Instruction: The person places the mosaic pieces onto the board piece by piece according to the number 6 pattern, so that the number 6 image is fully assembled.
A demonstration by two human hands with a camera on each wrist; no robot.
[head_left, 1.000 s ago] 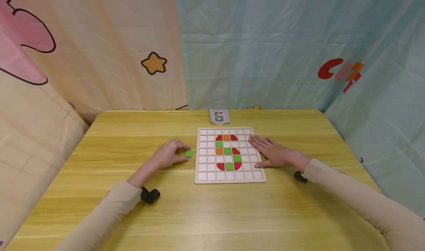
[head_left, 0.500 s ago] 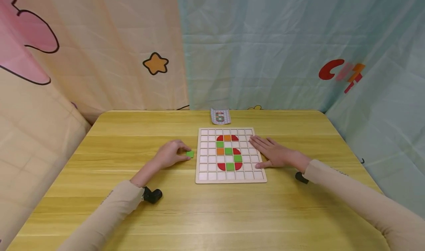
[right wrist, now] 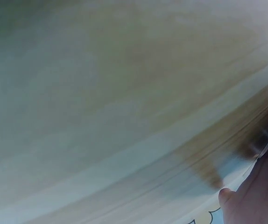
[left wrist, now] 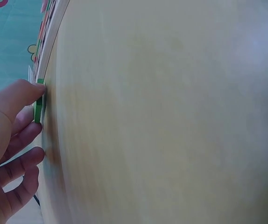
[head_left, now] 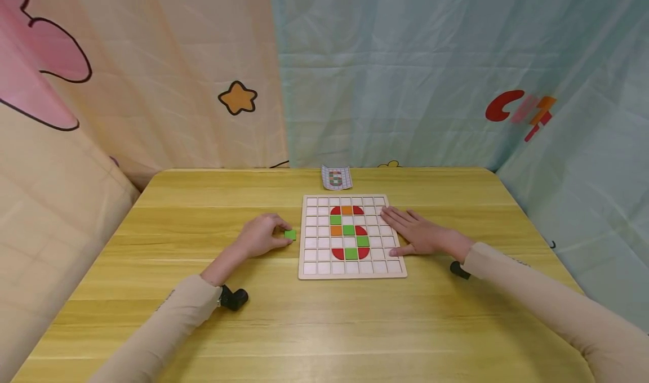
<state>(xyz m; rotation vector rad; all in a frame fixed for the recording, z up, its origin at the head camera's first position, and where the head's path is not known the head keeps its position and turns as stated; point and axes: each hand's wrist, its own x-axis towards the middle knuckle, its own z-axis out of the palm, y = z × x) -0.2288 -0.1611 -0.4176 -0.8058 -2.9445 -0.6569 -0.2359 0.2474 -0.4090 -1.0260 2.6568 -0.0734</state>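
Between thumb and fingers, my left hand (head_left: 259, 235) pinches a green square tile (head_left: 290, 235) just left of the white grid board (head_left: 309, 274). In the left wrist view the green tile (left wrist: 38, 102) is seen edge-on, with the thumb at its upper end and a fingertip at its lower end. Red, orange and green tiles (head_left: 349, 230) sit in the board's cells in a curved figure. My right hand (head_left: 418, 234) lies flat with straight fingers, its fingertips on the board's right edge. Only part of the right hand (right wrist: 255, 200) shows in the right wrist view.
A small paper card (head_left: 336, 178) printed with a coloured grid figure lies behind the board, near the far edge of the wooden table (head_left: 324, 326). Patterned curtains (head_left: 405, 79) hang behind and at both sides. A black wrist camera (head_left: 234, 299) sits by the left cuff.
Over the last second the view shifts slightly. The left hand keeps its pinch on the green tile beside the board, the tile tilting a little. The right hand stays in place.
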